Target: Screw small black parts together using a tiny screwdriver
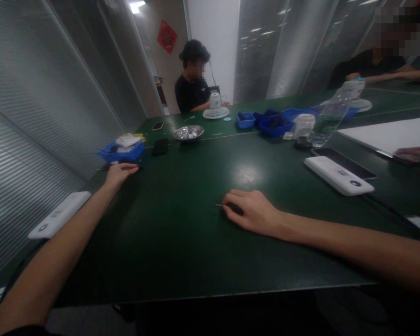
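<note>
My right hand (pixel 254 211) rests on the green table (pixel 182 224), thumb and fingers pinched together. A thin, pale, pin-like rod (pixel 218 205) sticks out to the left from the fingertips; most of it is hidden in the grip. Stretched out at the left, my left hand (pixel 119 174) has its fingers brought together. Something small and dark shows at those fingertips, too small to name. Just behind the left hand stands a blue basket (pixel 136 153) with white wrapping and dark items in it.
A steel bowl (pixel 182 135) holds small parts. White power banks (pixel 336 173) lie on both sides, one beside a phone (pixel 357 163). A tilted clear bottle (pixel 331 119) and blue bins (pixel 275 127) stand at the back right. People sit opposite and at the right.
</note>
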{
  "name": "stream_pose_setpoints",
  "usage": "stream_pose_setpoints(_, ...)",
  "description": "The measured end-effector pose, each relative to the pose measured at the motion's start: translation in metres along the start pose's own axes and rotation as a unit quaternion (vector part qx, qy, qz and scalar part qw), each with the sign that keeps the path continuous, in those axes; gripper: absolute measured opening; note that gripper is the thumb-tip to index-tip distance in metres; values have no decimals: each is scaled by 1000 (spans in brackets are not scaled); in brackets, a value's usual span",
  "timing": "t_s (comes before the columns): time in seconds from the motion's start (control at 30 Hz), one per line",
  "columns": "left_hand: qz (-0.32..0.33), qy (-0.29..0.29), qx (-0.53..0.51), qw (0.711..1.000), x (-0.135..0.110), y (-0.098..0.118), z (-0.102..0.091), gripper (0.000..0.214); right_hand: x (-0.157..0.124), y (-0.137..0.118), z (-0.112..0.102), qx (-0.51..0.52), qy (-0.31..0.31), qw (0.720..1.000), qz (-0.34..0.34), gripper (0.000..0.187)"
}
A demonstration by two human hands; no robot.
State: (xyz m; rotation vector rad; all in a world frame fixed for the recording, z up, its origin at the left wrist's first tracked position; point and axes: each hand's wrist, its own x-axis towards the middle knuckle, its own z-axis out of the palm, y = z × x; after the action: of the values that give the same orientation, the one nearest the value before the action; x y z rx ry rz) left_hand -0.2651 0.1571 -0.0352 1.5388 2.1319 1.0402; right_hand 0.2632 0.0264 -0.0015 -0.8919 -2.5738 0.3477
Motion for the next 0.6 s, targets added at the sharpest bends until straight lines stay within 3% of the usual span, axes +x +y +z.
stream_pose_setpoints(0.1,-10,-3,-59,998,0,-1,-1,53,0,0,0,0,0,1000,-1,23)
stream_pose_setpoints(0.2,15,-30,-41,999,-2,2,-6,57,0,1,1,0,3,1000,-4,23)
stream_pose_setpoints(0.3,93,18,61,994,-12,6,-14,45,0,2,1,6,-5,1000,-5,23)
stream_pose_setpoints(0.4,209,75,189,957,-25,12,-17,36,0,2,0,4,-8,1000,-4,22)
stream_pose_setpoints(0.5,268,40,279,921,-32,18,-13,37,0,1,1,-2,-3,1000,-7,22)
stream_pose_setpoints(0.6,265,26,333,905,-34,23,-6,37,0,1,2,-7,5,1000,-11,22)
